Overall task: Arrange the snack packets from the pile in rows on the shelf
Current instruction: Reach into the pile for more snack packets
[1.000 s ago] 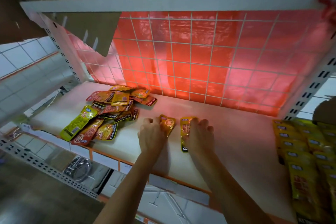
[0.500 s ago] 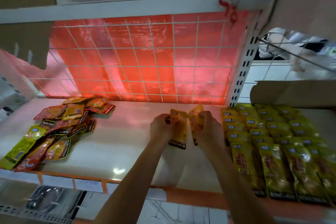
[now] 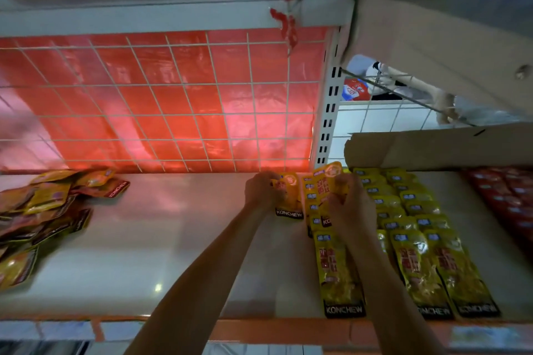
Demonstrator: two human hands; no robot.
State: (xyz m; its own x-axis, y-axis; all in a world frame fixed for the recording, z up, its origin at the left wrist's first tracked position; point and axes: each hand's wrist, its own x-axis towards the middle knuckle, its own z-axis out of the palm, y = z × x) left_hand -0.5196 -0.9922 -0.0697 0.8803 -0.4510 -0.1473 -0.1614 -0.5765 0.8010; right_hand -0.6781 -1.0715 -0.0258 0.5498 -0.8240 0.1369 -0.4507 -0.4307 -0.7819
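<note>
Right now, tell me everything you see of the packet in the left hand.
The packet is a flat, glossy pouch, yellow-orange, with a pale round mark near the top and a black bottom band reading KONCHEW. It looks like plastic film. The left hand grips its left edge, holding it left of the yellow rows. Whether it touches the shelf is unclear.
</note>
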